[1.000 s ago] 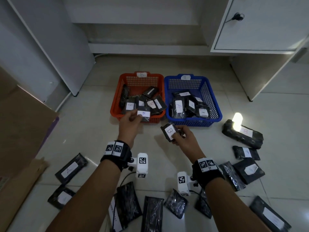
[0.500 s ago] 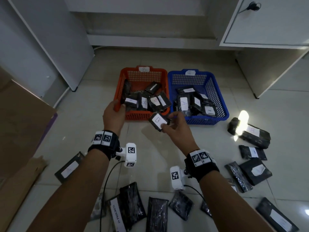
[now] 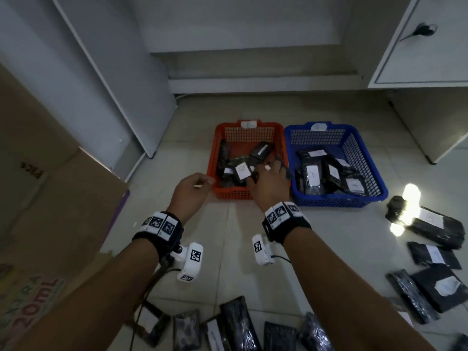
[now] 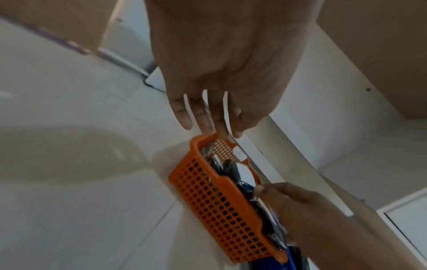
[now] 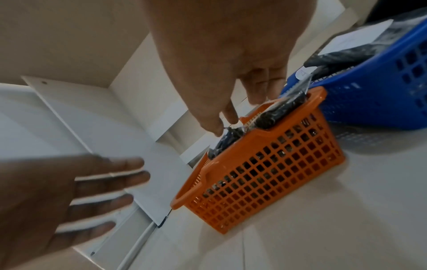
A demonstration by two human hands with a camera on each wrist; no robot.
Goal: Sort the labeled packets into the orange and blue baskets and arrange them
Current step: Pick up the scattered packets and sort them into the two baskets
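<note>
My head view's pretty dim — the only hot spot is a blown-out white glare patch on the glossy pale floor tiles (image 3: 407, 198) at right. Straight cupboard edges bow toward the corners. Both wrist views are soft, and the left hand (image 5: 69, 191) smears with motion blur.

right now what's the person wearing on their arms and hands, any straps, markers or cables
Both forearms are bare, with no sleeves or gloves. Each wrist carries a black band topped with white squares printed with black square codes. A small white camera module with its own code hangs under each wrist, and a thin dark cable trails from the left one.
</note>
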